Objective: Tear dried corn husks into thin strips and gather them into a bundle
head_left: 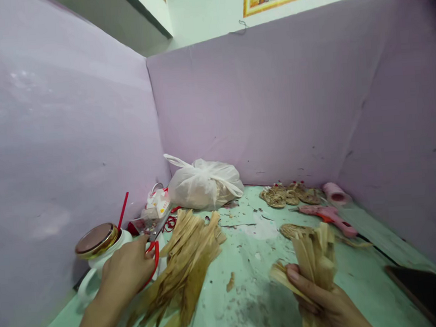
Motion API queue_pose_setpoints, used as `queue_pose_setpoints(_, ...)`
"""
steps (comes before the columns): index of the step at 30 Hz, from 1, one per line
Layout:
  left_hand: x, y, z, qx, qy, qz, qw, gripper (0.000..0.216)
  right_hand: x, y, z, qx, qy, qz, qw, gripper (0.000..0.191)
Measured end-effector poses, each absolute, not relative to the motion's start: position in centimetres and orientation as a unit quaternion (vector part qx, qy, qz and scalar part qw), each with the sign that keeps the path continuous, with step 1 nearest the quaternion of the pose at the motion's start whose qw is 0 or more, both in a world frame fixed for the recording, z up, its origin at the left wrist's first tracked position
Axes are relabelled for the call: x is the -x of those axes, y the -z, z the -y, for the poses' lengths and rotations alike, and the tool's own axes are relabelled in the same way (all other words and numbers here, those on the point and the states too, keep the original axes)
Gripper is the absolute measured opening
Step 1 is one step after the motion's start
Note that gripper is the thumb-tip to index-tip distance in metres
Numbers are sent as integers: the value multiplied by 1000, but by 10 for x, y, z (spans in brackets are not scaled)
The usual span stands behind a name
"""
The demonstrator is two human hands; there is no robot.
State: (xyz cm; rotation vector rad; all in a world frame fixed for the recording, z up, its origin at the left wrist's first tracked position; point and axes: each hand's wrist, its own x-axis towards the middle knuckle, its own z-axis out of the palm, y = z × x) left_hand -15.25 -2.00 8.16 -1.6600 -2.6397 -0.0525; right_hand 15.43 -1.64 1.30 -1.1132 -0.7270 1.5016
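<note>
My left hand (126, 264) reaches over the left side of the table, its fingers closed at the red handle of a pair of scissors (157, 252). The blades point away toward the back. Right beside them lies a large pile of dried corn husks (188, 270), spread toward the front edge. My right hand (324, 300), at the front right, is closed around a bundle of dried corn husks (314, 256). The bundle stands upright, with one folded strip sticking out to the left past the thumb.
A white mug (94, 271) with a gold-rimmed lid (98, 239) stands far left. Behind are a tied white plastic bag (204, 184) and small packets (157, 202). Back right hold braided coils (287, 196), a pink glue gun (326, 215) and a pink roll (335, 194). Lilac partitions (259, 106) enclose the table.
</note>
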Motion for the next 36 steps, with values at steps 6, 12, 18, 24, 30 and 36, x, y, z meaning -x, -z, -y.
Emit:
queue_pose_setpoints(6,167,-42,9,581,-20,814,-7,29,-144,-24,20,483,-654,227,536,28)
queue_pose_setpoints(12,137,-68,18,575,83,814,25,40,-141,-21,21,493,-656,202,535,27)
queue_pose_setpoints(18,27,-71,25,662,260,609,-350,37,-136,-16,24,456,-681,230,525,41)
queue_pose_setpoints(24,-18,-26,11,449,300,498,-679,52,-130,-8,26,461,-675,305,489,33)
queue_pose_setpoints(30,-4,-15,8,398,364,515,-666,37,-134,-7,21,497,-649,335,468,27)
queue_pose_setpoints(36,-2,-24,4,422,371,532,-634,40,-138,-4,19,484,-669,285,486,25)
